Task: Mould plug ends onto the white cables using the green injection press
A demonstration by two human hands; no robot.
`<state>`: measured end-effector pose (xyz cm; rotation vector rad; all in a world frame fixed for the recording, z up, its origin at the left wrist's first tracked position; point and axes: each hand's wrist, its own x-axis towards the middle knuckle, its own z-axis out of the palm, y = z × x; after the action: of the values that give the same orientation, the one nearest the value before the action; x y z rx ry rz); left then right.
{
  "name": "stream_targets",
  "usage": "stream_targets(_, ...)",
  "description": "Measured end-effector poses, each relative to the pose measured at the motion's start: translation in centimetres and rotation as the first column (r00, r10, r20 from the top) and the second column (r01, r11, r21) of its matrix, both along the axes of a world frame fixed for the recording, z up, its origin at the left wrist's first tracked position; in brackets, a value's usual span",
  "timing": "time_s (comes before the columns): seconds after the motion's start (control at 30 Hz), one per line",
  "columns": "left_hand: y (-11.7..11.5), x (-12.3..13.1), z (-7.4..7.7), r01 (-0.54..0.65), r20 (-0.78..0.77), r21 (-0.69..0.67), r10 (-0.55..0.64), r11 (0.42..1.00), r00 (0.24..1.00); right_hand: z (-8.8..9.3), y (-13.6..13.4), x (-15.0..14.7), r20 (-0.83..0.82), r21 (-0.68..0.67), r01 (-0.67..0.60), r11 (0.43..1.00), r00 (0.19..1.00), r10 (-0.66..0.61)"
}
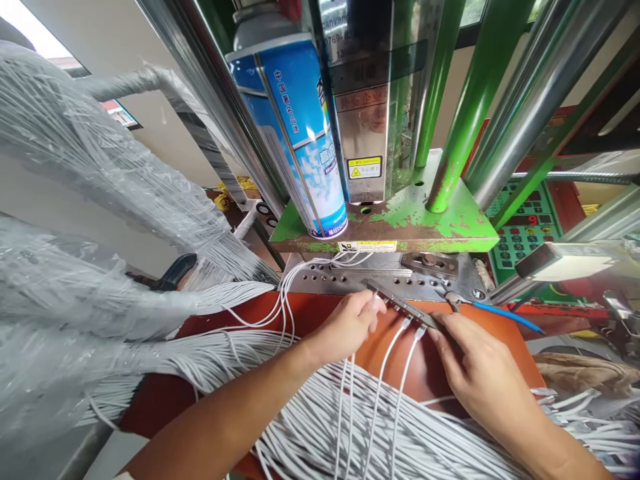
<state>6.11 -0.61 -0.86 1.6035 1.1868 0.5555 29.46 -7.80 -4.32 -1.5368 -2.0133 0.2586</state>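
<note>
At the far left of the frame, plastic-wrapped bundles of white cable [95,280] run rightward and spread over an orange work pad [310,313]. Upper centre, a blue aerosol can [290,140] stands on a green press platen [400,223], above a perforated steel die plate [320,280].

Left of centre, your left hand [347,327] has a closed grip on the near end of a slotted metal bar [400,305], with the fingertips against its end. The bar lies at a slant above the orange pad, just in front of the die plate. Two white cables [389,370] rise from the loose strands and meet the bar's lower edge.

Right of centre, your right hand [480,360] has a closed grip on the far end of the bar, between thumb and fingers.

Keep both grips even so that the bar does not twist. Leave slack in the two cables, and do not kink them where they meet the bar.

Further right, blue-handled pliers [505,317] lie beside your right hand. A green keypad control panel [525,230] sits behind them.
</note>
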Motion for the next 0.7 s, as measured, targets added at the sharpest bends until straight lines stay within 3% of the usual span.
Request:
stream_targets(0.1,0.2,-0.2,-0.3,0.076,0.081,-0.143,-0.065,0.987,0.995,0.0,0.1,0.0,0.013,0.002,-0.004,1.000,1.000,0.004)
stream_targets(0.23,0.6,-0.1,-0.8,0.041,0.137,-0.247,-0.008,0.968,0.991,0.1,0.1,-0.1,0.024,0.023,-0.013,1.000,1.000,0.013)
stream_targets(0.7,0.8,0.9,-0.7,-0.051,0.029,-0.263,0.061,0.964,0.998,0.2,-0.3,-0.8,0.032,0.037,-0.154,0.987,0.988,0.153)
